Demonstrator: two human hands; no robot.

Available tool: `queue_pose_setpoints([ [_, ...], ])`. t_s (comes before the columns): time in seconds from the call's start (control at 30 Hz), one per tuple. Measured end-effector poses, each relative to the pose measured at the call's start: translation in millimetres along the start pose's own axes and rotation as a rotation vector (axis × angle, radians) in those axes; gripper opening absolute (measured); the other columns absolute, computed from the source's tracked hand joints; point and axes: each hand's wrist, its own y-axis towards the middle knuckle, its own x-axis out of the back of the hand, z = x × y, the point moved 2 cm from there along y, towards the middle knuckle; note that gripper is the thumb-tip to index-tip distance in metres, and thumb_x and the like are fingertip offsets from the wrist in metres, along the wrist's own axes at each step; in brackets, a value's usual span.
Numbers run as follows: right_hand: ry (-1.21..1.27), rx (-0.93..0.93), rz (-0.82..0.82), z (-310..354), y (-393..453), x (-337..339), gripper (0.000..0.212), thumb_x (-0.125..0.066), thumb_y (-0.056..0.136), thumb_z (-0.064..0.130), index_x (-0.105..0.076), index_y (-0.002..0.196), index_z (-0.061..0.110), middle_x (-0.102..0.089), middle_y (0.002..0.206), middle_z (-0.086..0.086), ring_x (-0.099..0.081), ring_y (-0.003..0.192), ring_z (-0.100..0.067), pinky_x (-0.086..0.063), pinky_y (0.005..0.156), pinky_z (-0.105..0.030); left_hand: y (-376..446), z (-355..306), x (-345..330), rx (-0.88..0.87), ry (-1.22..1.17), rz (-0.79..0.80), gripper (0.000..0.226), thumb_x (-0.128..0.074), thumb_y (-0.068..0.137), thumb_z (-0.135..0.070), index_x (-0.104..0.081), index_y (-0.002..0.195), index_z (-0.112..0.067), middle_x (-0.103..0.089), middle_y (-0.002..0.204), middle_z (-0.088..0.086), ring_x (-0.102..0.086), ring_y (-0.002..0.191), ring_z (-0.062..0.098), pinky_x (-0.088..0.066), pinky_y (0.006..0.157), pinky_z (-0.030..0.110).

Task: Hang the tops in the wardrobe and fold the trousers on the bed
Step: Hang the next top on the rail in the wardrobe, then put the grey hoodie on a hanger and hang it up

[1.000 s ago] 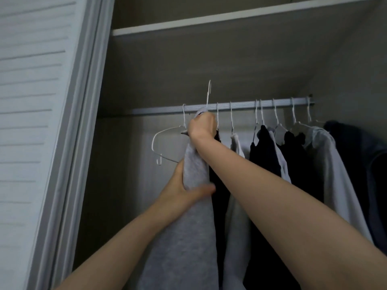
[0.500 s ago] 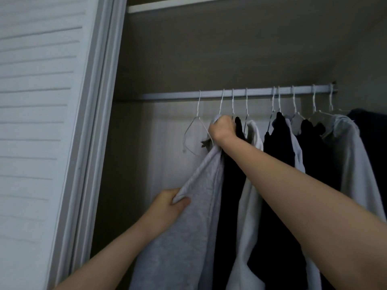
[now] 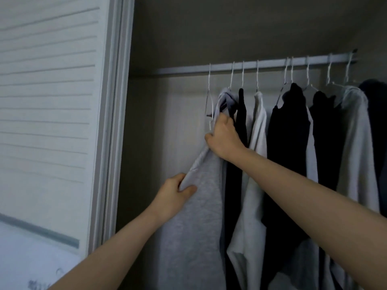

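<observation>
A grey sweatshirt [image 3: 201,206] hangs on a white wire hanger from the wardrobe rail [image 3: 261,64], at the left end of the row. My right hand [image 3: 225,139] grips its shoulder just below the collar. Lower down, my left hand [image 3: 176,193] pinches the left edge of the same sweatshirt and holds it out to the left. An empty wire hanger [image 3: 209,97] hangs on the rail directly left of the sweatshirt's collar.
Several black, white and grey tops [image 3: 293,143] hang to the right along the rail. A white louvred sliding door [image 3: 48,101] stands at the left. The rail left of the hangers is bare.
The sweatshirt's hanger hook went onto the rail. My right hand then slid from the collar down to the shoulder. My left hand dropped lower and pulled the fabric's edge out to the left.
</observation>
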Motion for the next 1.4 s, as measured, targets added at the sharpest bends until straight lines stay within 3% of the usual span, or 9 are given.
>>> queue_pose_setpoints([
  [0.23,0.124,0.018,0.113,-3.7,-65.9,20.5,0.064,-0.055,0.091,0.016,-0.021,0.142,-0.002,-0.036,0.139,-0.025,-0.045,0.122,-0.038,-0.039,0.100,-0.037,-64.5,-15.5,-14.6,0.134,0.230,-0.030,0.033,-0.064,0.090,-0.020,-0.056,0.122,-0.015,-0.064,0.112,0.005,-0.063,0.103,0.022,-0.053,0.092,0.044],
  [0.4,0.200,0.077,0.172,-10.0,-145.4,47.2,0.058,-0.052,0.090,0.016,-0.026,0.140,-0.001,-0.039,0.137,-0.026,-0.044,0.122,-0.043,-0.039,0.102,-0.044,-139.1,-34.5,-26.0,0.272,0.234,-0.172,0.045,-0.065,0.090,-0.015,-0.051,0.132,-0.013,-0.064,0.120,0.004,-0.061,0.111,0.021,-0.049,0.100,0.038],
  [0.6,0.340,0.164,0.300,-28.0,-265.1,76.9,0.050,-0.048,0.094,0.022,-0.030,0.139,0.009,-0.050,0.130,-0.012,-0.055,0.100,-0.027,-0.045,0.078,-0.035,-259.7,-68.5,-40.6,0.381,0.238,-0.372,0.032,-0.057,0.095,-0.018,-0.054,0.127,-0.021,-0.068,0.104,-0.006,-0.063,0.097,0.011,-0.048,0.080,0.020],
  [0.73,0.473,0.246,0.478,-25.2,-342.0,95.9,0.053,-0.046,0.097,0.025,-0.025,0.144,0.017,-0.042,0.144,-0.002,-0.048,0.121,-0.020,-0.036,0.093,-0.026,-349.8,-102.4,-50.9,0.403,0.331,-0.465,0.024,-0.054,0.095,-0.019,-0.057,0.117,-0.029,-0.072,0.092,-0.012,-0.064,0.095,0.007,-0.049,0.082,0.027],
  [0.87,0.632,0.350,0.559,0.2,-410.5,117.4,0.052,-0.049,0.096,0.026,-0.029,0.144,0.019,-0.048,0.138,0.003,-0.054,0.094,-0.015,-0.038,0.080,-0.024,-444.6,-137.9,-54.8,0.412,0.471,-0.555,0.025,-0.053,0.093,-0.014,-0.061,0.107,-0.033,-0.069,0.078,-0.014,-0.064,0.080,0.001,-0.052,0.073,0.021],
  [1.03,0.840,0.493,0.691,56.9,-502.0,140.4,0.045,-0.052,0.096,0.021,-0.038,0.139,0.018,-0.056,0.127,0.004,-0.052,0.117,-0.014,-0.035,0.092,-0.019,-570.2,-178.9,-52.5,0.526,0.553,-0.751,0.028,-0.056,0.095,-0.018,-0.059,0.096,-0.046,-0.069,0.077,-0.016,-0.066,0.076,0.000,-0.049,0.065,0.011],
  [1.17,0.983,0.621,0.867,111.2,-592.7,170.4,0.042,-0.051,0.096,0.021,-0.041,0.136,0.018,-0.058,0.125,0.006,-0.055,0.108,-0.007,-0.041,0.094,-0.026,-683.7,-215.8,-61.0,0.673,0.628,-0.912,0.025,-0.057,0.094,-0.021,-0.057,0.100,-0.045,-0.069,0.076,-0.009,-0.065,0.074,0.005,-0.050,0.066,0.017],
  [1.3,1.087,0.737,1.070,144.2,-688.5,203.1,0.041,-0.051,0.096,0.019,-0.042,0.136,0.016,-0.058,0.121,0.007,-0.051,0.082,0.007,-0.035,0.079,-0.012,-790.3,-261.4,-87.4,0.833,0.675,-1.056,0.027,-0.056,0.094,-0.020,-0.056,0.097,-0.047,-0.069,0.073,-0.010,-0.065,0.072,0.004,-0.051,0.066,0.021],
  [1.4,1.134,0.796,1.227,160.9,-762.7,236.8,0.038,-0.051,0.096,0.017,-0.044,0.134,0.016,-0.060,0.119,0.005,-0.053,0.088,0.000,-0.041,0.082,-0.019,-870.7,-305.1,-122.0,0.914,0.731,-1.194,0.021,-0.055,0.090,-0.029,-0.057,0.094,-0.050,-0.068,0.073,-0.016,-0.064,0.073,0.000,-0.047,0.065,0.014],
])
